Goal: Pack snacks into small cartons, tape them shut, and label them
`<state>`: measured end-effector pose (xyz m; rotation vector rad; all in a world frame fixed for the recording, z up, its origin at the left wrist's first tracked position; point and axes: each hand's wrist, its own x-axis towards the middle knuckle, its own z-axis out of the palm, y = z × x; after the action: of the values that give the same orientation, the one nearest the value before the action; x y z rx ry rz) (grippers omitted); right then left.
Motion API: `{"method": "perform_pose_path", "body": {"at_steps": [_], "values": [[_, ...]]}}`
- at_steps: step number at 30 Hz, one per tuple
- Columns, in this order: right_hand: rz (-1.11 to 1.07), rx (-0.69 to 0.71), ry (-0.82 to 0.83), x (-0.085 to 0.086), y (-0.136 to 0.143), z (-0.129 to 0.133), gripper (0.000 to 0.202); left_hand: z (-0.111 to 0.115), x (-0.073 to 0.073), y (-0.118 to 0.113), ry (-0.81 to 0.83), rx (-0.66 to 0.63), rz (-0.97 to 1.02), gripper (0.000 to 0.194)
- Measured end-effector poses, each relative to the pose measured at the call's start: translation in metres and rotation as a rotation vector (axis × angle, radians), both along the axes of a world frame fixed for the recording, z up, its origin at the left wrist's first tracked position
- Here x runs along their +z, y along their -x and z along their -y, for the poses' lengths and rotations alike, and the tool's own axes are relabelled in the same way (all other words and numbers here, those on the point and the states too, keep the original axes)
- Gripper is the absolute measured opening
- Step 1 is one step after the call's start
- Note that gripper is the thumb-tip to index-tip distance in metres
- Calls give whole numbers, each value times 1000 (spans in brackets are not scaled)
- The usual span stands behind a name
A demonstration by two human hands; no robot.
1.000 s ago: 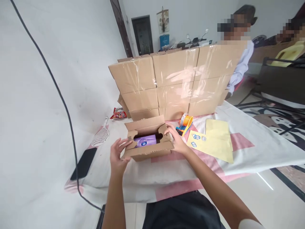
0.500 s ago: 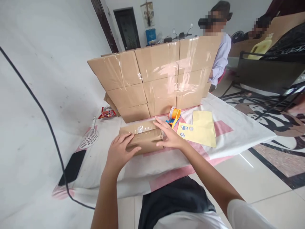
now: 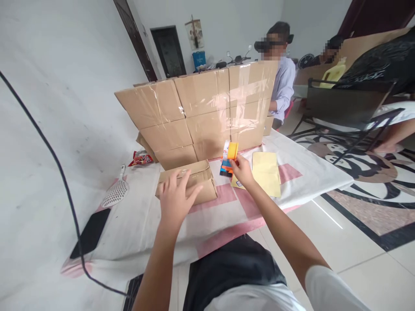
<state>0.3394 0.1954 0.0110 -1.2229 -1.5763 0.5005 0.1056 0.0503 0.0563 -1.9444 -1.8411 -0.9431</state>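
Note:
A small brown cardboard box (image 3: pixel 205 195) lies on the cloth-covered table, its top open towards me. Fingers spread, my left hand (image 3: pixel 177 196) is over the box's left part and hides some of its inside. My right hand (image 3: pixel 242 170) pinches an orange and yellow tape dispenser (image 3: pixel 232 151) just right of the box. Blue and black parts show beneath the dispenser; whether they belong to it I cannot tell. Under and beside my right wrist are yellow paper sheets (image 3: pixel 266 172) with a small sticker on the near one.
A tall wall of taped cardboard boxes (image 3: pixel 207 112) stands behind. To the left lie a white slotted skimmer (image 3: pixel 116 193), a black phone-like slab (image 3: pixel 91 233) and a red snack packet (image 3: pixel 141 158). A black cable (image 3: pixel 61 166) hangs in front. A person (image 3: pixel 283 86) sits beyond the boxes.
My right hand has left the box and moved right onto the tape dispenser, which is now in its fingers. The box's top flap has risen open. My left hand has shifted slightly right.

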Motion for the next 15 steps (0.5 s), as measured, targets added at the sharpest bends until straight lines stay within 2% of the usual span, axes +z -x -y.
{"method": "perform_pose_path", "body": {"at_steps": [2,5,7,10,15], "values": [[21,45,-135,13,-14,33,25,-1,6,-32,-53,-124,256,44],[129,115,-432,36,-33,75,31,-11,10,-76,132,-442,627,34],[232,117,-599,47,-40,92,35,-19,7,-95,220,-575,765,24],[334,42,-667,52,-47,99,37,-25,0,-106,218,-610,821,21],[366,-152,-638,48,-57,78,39,-19,-1,-110,111,-630,902,14]]}}
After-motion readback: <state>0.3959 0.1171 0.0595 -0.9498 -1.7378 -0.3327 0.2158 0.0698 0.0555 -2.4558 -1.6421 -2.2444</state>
